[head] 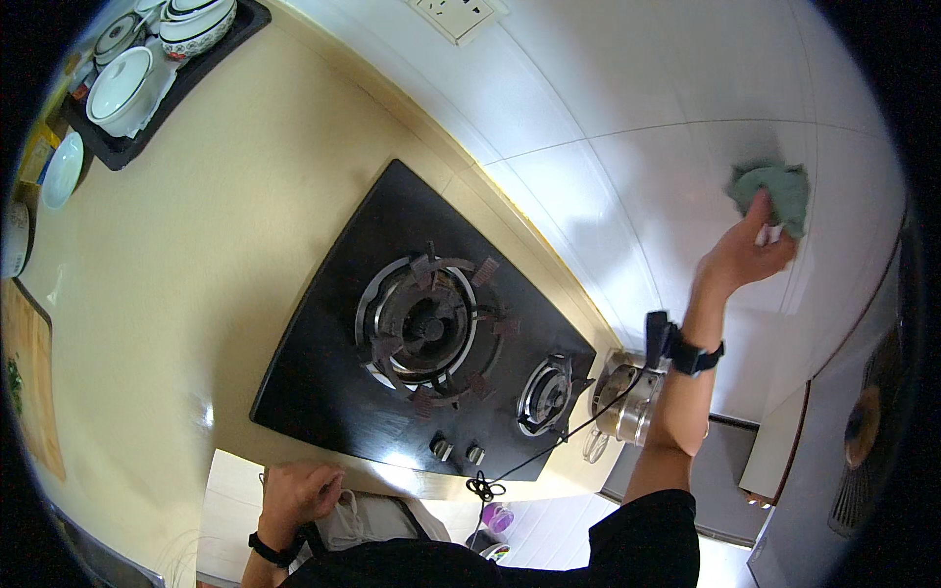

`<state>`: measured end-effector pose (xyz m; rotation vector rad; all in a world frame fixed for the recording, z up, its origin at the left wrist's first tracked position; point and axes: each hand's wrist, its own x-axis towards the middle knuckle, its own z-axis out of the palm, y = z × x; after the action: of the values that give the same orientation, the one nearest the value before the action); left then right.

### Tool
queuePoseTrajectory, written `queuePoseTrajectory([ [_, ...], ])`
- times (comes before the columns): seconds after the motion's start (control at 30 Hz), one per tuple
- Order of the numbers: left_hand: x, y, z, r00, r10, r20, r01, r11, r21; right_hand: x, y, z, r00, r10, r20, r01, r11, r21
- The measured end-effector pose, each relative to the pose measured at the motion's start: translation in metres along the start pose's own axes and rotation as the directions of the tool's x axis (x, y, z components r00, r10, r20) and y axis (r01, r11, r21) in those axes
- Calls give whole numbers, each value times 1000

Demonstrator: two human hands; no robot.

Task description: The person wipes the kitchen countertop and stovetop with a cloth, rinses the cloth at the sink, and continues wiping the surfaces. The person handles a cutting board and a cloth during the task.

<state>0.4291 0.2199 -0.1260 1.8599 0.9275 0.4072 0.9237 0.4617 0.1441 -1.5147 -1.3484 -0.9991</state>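
Observation:
My right hand point(757, 239) is stretched out to the tiled wall point(639, 147) and grips a green cloth point(781, 192), which lies against the white tiles. Folds of the cloth hide part of the fingers. Low in the picture, my left hand point(301, 489) is loosely curled at the counter's front edge, and nothing shows in it. Between the two hands sits a black gas cooktop point(331, 375) with a large burner point(430, 327) and a small burner point(550, 397). Two control knobs point(457, 450) stand near its front edge.
Stacked steel pots point(625, 411) stand at the cooktop's right, beneath my forearm. A black cable point(581, 428) runs from my right wrist across the cooktop. At upper left, a black tray point(121, 156) holds covered bowls. A wooden cutting board point(29, 397) lies far left. A wall socket point(459, 15) is above.

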Motion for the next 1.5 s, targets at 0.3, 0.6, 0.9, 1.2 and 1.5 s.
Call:
queuePoseTrajectory([
  [0.3, -1, -3, 7, 996, 36, -76, -42, 996, -75, -23, 8, 129, 843, -494, 210, 531, 708, -466],
  [0.6, -15, -15, 0, 992, -121, -40, 121, 993, 11, -221, -63, 219, 289, -740, 608, 640, 621, 452],
  [0.9, 2, -5, 6, 997, -71, 12, 70, 997, 38, -257, -29, 207, 134, -756, 640, 614, 571, 545],
  [1.2, 15, 27, 55, 994, 10, 112, -22, 994, 105, -268, 150, 25, 10, -518, 855, 392, 789, 473],
  [1.5, 36, 69, 137, 956, 129, 263, -144, 989, 37, -300, 205, -81, 259, -406, 877, 314, 894, 321],
])
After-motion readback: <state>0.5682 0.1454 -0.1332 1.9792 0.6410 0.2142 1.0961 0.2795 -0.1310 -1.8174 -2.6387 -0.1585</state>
